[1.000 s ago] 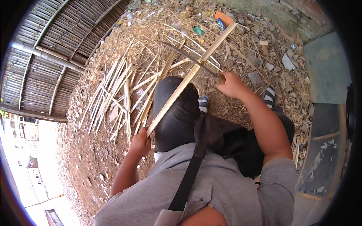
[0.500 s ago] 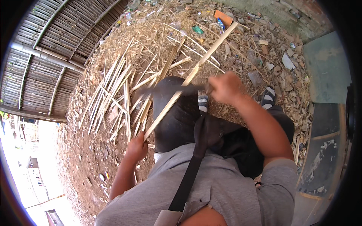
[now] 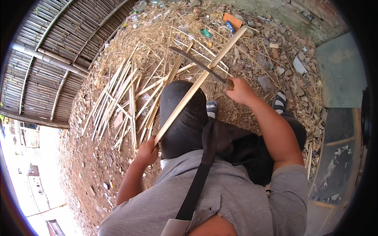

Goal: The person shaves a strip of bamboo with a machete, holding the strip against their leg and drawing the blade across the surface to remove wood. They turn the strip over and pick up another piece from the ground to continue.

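My left hand [image 3: 146,152] is closed round the near end of a long split bamboo strip [image 3: 185,103]. The strip slants up and away to the right, passing over my dark-clad left knee [image 3: 173,92]. In my right hand [image 3: 240,91] is the wooden handle of a long, slightly curved knife [image 3: 197,63]. Its blade points up and left and crosses the strip near a joint in the bamboo. Whether the edge touches the strip or lies just above it, I cannot tell.
Several split bamboo strips [image 3: 114,94] lie in a loose pile on the ground left of my knee. Straw, shavings and stones [image 3: 271,51] litter the soil. A bamboo-slat wall [image 3: 43,78] stands at left, grey panels [image 3: 338,74] at right. An orange piece [image 3: 233,20] lies at the back.
The knife, blurred and low over my knee before, has swung up and away along the strip to its joint. My left hand and the strip have shifted only slightly.
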Demonstrator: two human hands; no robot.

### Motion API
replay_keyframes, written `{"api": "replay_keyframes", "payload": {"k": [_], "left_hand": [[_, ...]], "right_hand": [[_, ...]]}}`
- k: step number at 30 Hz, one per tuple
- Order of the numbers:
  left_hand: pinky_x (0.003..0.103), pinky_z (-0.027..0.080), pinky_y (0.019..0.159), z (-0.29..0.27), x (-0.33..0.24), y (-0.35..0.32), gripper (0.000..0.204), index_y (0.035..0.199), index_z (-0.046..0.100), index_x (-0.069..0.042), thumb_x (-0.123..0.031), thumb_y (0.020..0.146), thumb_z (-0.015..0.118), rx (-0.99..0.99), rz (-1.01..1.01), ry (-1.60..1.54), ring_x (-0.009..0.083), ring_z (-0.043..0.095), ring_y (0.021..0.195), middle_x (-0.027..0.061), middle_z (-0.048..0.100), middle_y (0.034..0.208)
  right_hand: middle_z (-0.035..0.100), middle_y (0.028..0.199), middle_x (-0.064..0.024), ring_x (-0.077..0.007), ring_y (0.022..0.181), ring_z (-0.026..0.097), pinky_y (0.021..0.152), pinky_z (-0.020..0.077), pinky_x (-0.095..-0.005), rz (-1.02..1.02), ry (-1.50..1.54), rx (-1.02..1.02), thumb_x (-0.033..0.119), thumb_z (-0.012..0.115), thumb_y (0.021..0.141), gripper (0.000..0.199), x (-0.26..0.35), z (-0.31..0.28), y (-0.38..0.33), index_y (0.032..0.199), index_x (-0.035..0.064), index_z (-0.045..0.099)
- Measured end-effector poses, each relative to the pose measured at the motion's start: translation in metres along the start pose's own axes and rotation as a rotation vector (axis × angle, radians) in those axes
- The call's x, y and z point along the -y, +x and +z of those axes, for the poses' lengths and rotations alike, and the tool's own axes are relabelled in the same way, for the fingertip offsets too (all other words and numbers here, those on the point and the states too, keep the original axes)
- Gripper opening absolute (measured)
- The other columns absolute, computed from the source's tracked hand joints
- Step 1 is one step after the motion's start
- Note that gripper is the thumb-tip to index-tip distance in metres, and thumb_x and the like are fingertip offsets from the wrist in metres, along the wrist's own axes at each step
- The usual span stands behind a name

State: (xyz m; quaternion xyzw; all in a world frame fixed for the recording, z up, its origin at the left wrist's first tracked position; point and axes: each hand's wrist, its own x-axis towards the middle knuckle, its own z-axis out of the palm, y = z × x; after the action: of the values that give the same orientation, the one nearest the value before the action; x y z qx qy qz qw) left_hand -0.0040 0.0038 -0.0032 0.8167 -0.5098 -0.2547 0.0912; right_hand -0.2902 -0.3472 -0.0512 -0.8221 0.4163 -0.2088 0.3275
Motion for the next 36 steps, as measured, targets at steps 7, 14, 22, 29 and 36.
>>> {"api": "replay_keyframes", "payload": {"k": [7,14,22,29,36], "left_hand": [[0.058,0.048,0.085,-0.003,0.003,0.000,0.024,0.116,0.056,-0.002,-0.010,0.094,0.050,0.008,-0.031,0.039,0.0516,0.063,0.099,0.0312,0.067,0.096],[0.062,0.049,0.079,0.000,0.006,-0.003,0.025,0.113,0.055,-0.001,-0.007,0.089,0.051,-0.079,0.043,0.058,0.0526,0.063,0.087,0.0316,0.066,0.087],[0.062,0.051,0.079,-0.026,0.026,-0.017,0.025,0.113,0.054,-0.003,-0.009,0.089,0.052,-0.036,-0.100,0.207,0.0517,0.066,0.085,0.0299,0.067,0.087],[0.062,0.051,0.080,-0.007,0.039,-0.022,0.028,0.119,0.055,-0.003,-0.011,0.092,0.052,-0.057,-0.171,0.110,0.0542,0.065,0.088,0.0332,0.067,0.088],[0.063,0.050,0.080,-0.005,0.028,-0.013,0.024,0.114,0.053,-0.003,-0.010,0.091,0.052,-0.094,-0.115,0.155,0.0547,0.064,0.085,0.0324,0.067,0.086]], "right_hand": [[0.073,0.090,-0.0194,-0.0361,0.085,0.071,0.076,0.0548,-0.0450,0.116,0.334,0.319,0.026,0.077,0.079,0.036,0.002,0.001,0.004,0.106,0.0027,0.072],[0.069,0.077,-0.0123,-0.0331,0.071,0.070,0.067,0.0538,-0.0458,-0.465,-0.253,0.035,0.025,0.074,0.081,0.019,0.078,-0.022,-0.026,0.086,0.0091,0.064],[0.073,0.111,-0.0160,-0.0349,0.102,0.070,0.085,0.0553,-0.0479,0.567,-0.388,-0.209,0.020,0.062,0.095,0.031,-0.060,-0.092,0.022,0.125,0.0165,0.070],[0.073,0.105,-0.0192,-0.0357,0.096,0.071,0.083,0.0531,-0.0506,0.616,-0.153,-0.267,0.028,0.068,0.088,0.035,-0.092,-0.099,0.027,0.117,0.0081,0.068],[0.071,0.079,-0.0135,-0.0324,0.076,0.072,0.071,0.0560,-0.0458,-0.013,-0.124,-0.134,0.019,0.072,0.085,0.029,0.035,-0.070,0.004,0.112,0.0079,0.070]]}}
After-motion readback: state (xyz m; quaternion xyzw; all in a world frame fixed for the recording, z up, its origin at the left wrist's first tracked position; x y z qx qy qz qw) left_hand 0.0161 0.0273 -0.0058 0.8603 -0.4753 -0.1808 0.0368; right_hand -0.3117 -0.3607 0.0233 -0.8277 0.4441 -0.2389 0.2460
